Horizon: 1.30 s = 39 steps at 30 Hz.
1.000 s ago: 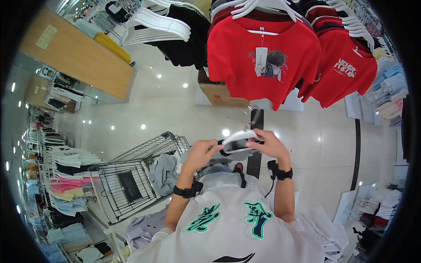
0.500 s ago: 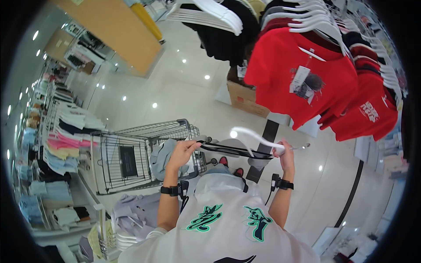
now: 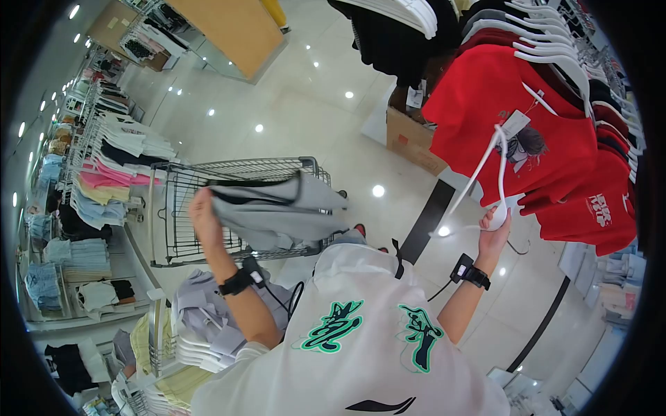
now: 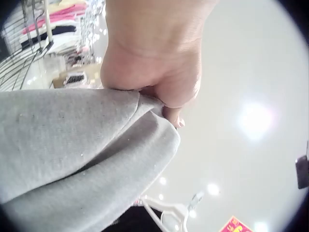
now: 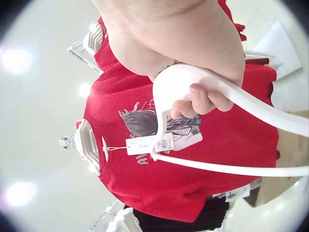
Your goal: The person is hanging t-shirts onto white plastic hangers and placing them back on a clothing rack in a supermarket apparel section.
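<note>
My left hand [image 3: 205, 213] grips a grey garment [image 3: 277, 213] with a black trim at its edge, held out over the shopping cart [image 3: 182, 220]. In the left wrist view the cloth [image 4: 72, 140] hangs in folds from the fist, the fingers mostly hidden. Out to the right, my right hand [image 3: 494, 234] holds a white hanger [image 3: 501, 173] by one end, its bar and other end pointing up and away. The right wrist view shows fingers [image 5: 200, 100] curled round the thick end of that hanger [image 5: 169, 92]. No cloth hangs on it.
Red T-shirts [image 3: 479, 118] hang on a rack at the upper right, close beyond the hanger. A cardboard box [image 3: 415, 139] stands on the floor below. Folded and hanging clothes [image 3: 104, 180] line the left side, with a lilac garment [image 3: 201, 305] near my left elbow.
My hands have moved apart. The grey garment has come off the hanger and swung left over the cart with my left hand; the hanger has gone right with my right hand.
</note>
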### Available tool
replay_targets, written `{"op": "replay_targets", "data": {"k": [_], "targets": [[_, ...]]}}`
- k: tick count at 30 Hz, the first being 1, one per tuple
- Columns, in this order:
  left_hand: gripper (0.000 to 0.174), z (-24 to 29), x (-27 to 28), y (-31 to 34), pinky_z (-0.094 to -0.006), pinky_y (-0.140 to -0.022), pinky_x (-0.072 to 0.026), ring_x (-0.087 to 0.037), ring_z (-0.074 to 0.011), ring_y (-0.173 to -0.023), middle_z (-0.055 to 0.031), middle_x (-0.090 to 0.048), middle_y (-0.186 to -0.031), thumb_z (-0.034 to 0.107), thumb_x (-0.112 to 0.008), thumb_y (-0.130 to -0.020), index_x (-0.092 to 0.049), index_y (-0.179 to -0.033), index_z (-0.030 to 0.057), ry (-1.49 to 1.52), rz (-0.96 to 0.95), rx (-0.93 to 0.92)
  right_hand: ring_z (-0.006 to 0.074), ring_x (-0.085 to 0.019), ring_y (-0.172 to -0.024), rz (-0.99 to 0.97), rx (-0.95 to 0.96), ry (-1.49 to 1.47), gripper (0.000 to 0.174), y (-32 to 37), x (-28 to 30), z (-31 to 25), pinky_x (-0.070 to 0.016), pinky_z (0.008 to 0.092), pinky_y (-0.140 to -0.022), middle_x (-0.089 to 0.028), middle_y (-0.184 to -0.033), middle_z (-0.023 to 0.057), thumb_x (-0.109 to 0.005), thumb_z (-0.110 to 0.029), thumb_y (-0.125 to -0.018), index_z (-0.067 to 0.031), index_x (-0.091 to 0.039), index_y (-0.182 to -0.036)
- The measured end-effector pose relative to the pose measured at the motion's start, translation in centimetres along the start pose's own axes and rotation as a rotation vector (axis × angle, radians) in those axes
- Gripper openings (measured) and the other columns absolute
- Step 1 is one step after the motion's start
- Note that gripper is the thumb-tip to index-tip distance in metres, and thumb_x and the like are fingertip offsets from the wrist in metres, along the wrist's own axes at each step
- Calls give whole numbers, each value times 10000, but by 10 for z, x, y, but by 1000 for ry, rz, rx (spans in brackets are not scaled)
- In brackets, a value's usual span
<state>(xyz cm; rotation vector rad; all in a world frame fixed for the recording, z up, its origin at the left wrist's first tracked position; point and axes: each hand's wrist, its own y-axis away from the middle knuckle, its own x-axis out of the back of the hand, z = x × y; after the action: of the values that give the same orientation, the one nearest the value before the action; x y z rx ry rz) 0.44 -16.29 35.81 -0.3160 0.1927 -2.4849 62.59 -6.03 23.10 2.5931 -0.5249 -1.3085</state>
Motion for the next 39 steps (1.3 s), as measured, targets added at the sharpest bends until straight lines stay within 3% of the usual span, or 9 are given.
{"op": "replay_targets", "data": {"k": [3,8,12,21,26,33,35,38,39], "targets": [[224,9,69,-10,-258,-848,-459,-588,-99,-939,-22,-666,-1010,165,-590,-1017,-689,-1090,-22,163,441,-70,117,-384,-528,58,-43,298,416,2,6,-1,-296,266,-534,-519,-697,33,-441,-415,-1054,-37,-591,-968],[521,37,152,-11,-311,-990,-458,-598,-183,-1072,-144,-623,-1255,354,-597,-1025,-580,-1306,-84,188,634,-173,91,-497,-549,105,-148,491,394,10,-8,20,-345,223,-473,-614,-739,45,-556,-418,-1015,-28,-610,-999],[582,78,119,3,-335,-903,-504,-606,-188,-1010,-143,-649,-1137,424,-623,-998,-609,-1255,-98,118,907,-217,91,-549,-586,118,-189,688,447,9,-8,34,-356,213,-473,-665,-797,72,-593,-453,-987,-8,-625,-1007],[422,10,173,-41,-308,-855,-512,-618,-164,-953,-93,-672,-1102,299,-655,-996,-664,-1208,-66,114,697,-55,89,-610,-660,71,-214,826,419,15,-12,36,-424,198,-558,-698,-784,56,-623,-479,-960,-66,-691,-931],[380,-55,214,-56,-296,-909,-497,-619,-156,-1051,-90,-676,-1202,225,-593,-1022,-639,-1268,-61,60,570,10,83,-588,-639,215,-221,817,468,27,12,47,-362,195,-511,-657,-745,47,-620,-493,-959,-29,-682,-928],[508,-187,130,-47,-382,-813,-466,-557,-196,-906,-99,-678,-1028,416,-653,-962,-676,-1120,-67,-215,470,266,97,-612,-666,226,-226,775,463,24,38,49,-385,187,-493,-693,-852,88,-646,-487,-946,-34,-636,-1046],[635,-223,116,-28,-395,-879,-481,-597,-247,-1007,-163,-672,-1127,469,-717,-893,-647,-1173,-96,-470,136,560,88,-597,-635,198,-252,789,441,7,20,57,-377,186,-494,-685,-806,70,-638,-480,-955,-41,-660,-984],[834,-308,57,32,-427,-867,-497,-602,-273,-1000,-198,-658,-1137,515,-880,-683,-635,-1158,-125,-420,285,760,65,-600,-649,215,-260,840,444,-1,12,69,-412,183,-529,-690,-777,39,-636,-498,-956,-61,-703,-992],[806,-282,35,61,-427,-852,-500,-605,-272,-1012,-207,-653,-1151,454,-898,-670,-629,-1176,-113,-396,97,812,61,-604,-664,173,-290,880,456,1,23,74,-425,184,-543,-693,-781,36,-638,-506,-952,-61,-708,-1018]]}}
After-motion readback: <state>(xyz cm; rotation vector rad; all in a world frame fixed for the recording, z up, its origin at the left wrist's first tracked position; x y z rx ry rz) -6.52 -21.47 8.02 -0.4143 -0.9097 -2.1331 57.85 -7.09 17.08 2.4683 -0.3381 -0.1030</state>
